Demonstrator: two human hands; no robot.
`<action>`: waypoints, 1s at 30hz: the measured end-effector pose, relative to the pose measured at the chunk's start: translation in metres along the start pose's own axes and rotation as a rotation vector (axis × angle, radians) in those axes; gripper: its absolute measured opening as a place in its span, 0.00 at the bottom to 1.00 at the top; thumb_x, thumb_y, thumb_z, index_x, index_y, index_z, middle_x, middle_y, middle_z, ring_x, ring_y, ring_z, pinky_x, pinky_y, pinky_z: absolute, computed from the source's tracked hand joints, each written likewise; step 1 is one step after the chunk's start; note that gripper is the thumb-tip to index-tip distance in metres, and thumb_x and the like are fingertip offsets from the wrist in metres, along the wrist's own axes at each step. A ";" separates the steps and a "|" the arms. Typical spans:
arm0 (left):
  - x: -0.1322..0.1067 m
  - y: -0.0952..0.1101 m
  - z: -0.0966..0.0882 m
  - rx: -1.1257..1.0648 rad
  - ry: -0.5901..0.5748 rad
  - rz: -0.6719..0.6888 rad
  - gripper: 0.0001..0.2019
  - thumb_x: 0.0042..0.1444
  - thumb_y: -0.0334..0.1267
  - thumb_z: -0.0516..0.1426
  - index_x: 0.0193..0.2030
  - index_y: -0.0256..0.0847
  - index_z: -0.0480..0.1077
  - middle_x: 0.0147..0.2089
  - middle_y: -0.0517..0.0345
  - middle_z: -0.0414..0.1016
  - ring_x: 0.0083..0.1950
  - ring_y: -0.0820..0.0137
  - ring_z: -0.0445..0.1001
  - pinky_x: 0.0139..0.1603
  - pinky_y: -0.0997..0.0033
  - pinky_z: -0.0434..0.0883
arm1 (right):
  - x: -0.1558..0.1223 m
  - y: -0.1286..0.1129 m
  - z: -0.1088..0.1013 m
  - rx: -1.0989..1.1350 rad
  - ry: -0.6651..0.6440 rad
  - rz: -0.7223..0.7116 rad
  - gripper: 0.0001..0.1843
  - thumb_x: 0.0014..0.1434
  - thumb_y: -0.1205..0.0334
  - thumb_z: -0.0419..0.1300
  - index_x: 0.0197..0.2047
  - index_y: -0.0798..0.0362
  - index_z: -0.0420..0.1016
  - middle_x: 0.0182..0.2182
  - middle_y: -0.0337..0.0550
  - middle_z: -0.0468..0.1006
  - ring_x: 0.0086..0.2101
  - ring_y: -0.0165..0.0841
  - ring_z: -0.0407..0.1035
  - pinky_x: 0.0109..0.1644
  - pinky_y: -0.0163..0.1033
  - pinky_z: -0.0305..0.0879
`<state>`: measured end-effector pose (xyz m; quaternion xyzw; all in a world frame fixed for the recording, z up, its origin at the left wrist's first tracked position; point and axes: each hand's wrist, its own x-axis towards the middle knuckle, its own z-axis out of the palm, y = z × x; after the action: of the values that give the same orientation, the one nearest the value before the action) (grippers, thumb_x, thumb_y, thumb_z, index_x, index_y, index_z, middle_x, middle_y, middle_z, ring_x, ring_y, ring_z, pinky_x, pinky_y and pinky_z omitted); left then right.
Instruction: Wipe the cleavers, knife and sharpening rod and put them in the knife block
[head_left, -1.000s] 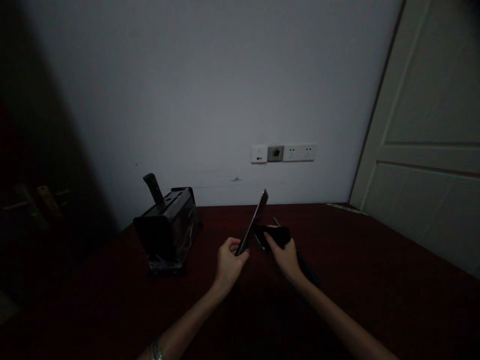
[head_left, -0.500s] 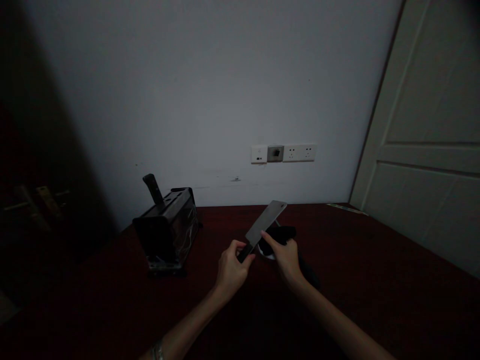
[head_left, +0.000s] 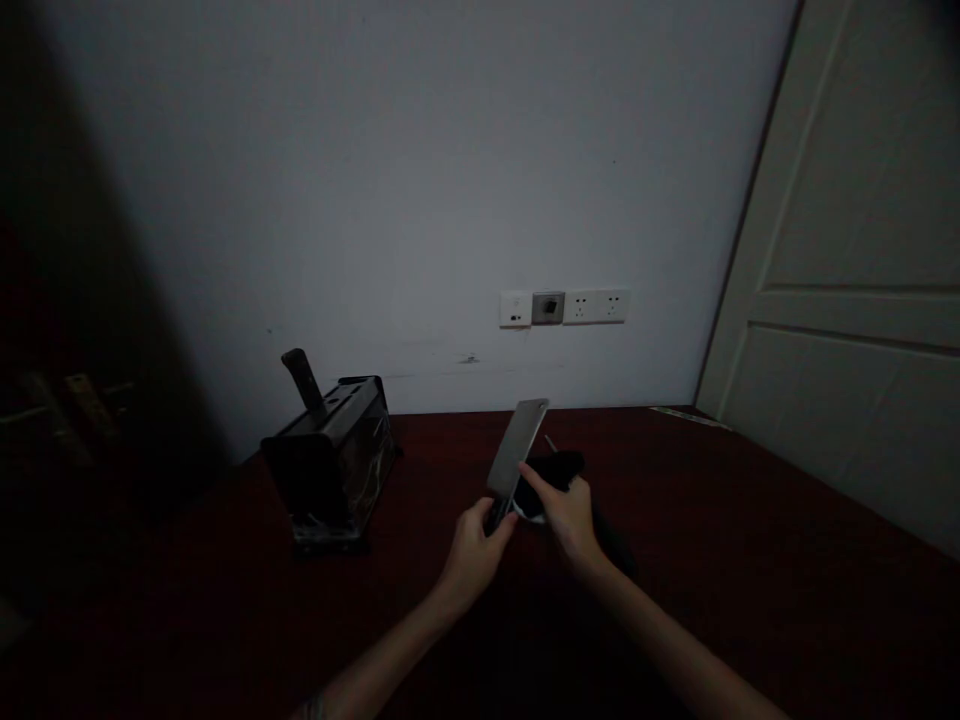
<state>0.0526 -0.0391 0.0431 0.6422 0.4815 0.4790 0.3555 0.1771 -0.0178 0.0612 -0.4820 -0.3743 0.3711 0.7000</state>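
Note:
My left hand is closed around the black handle of a cleaver. Its broad grey blade is raised, tilted up and slightly to the right. My right hand is beside the blade, its thumb at the blade's right edge near the handle. Its fingers are wrapped round a black thing, too dark to tell whether it is a cloth. Below this a white curved edge shows, and a thin light rod sticks out behind. Another dark long shape lies partly hidden by my right wrist.
At the left on the dark red table stands a black knife block, with a black-handled knife in its top. Behind is a pale wall with sockets. A light strip lies by the white door.
The cleaver has swung to the left and its blade now stands steeper. My left hand has moved slightly right and down; my right hand stays almost in place.

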 end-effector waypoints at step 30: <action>-0.004 0.015 -0.003 -0.254 -0.085 -0.139 0.15 0.50 0.50 0.52 0.31 0.39 0.58 0.12 0.74 0.53 0.09 0.81 0.51 0.08 0.82 0.48 | 0.000 -0.010 -0.029 -0.497 -0.758 -1.131 0.22 0.54 0.69 0.52 0.54 0.55 0.63 0.50 0.55 0.72 0.53 0.37 0.63 0.55 0.48 0.61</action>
<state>0.0538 -0.0476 0.0565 0.5770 0.4447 0.4826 0.4862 0.2045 -0.0318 0.0635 -0.1975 -0.8565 -0.0022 0.4768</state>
